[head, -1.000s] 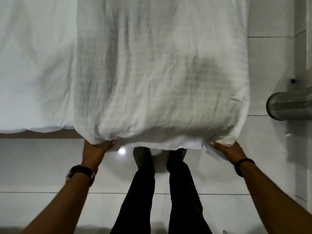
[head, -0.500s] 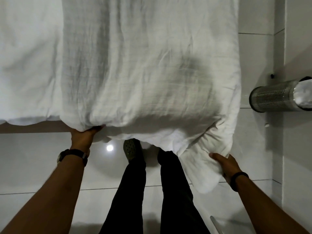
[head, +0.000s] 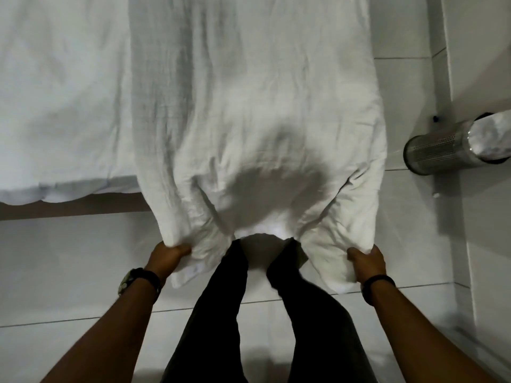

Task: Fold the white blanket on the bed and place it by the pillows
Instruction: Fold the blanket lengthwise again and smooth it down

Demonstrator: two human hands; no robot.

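- At 9 to 10 o'clock lies the bed (head: 60,106), its sheet bare on that side and its wooden edge showing below.
- The left hand (head: 168,254), at about 7 o'clock from the middle of the view, is clamped on the near left corner of the white blanket (head: 249,111); a watch (head: 135,280) sits on that wrist.
- A second ago both corners were pinned at the bed's edge; now both have been drawn off it toward the person and hang over the floor (head: 69,272).
- The blanket runs from 12 o'clock down the middle of the view, most of it on the bed; its near hem sags between the two fists above the dark trousers (head: 221,313).
- The right hand (head: 366,261), at 5 o'clock, is closed around the near right corner, which half a second ago it was only gathering lower down. A dark band (head: 378,283) circles that wrist.
- My reading: with both corners gripped and freed, the end is ready to be carried up and over toward 12 o'clock for a lengthwise fold. No pillows are in view.
- At 3 o'clock a perforated metal bin (head: 442,150) stands on the floor, well apart from the blanket.
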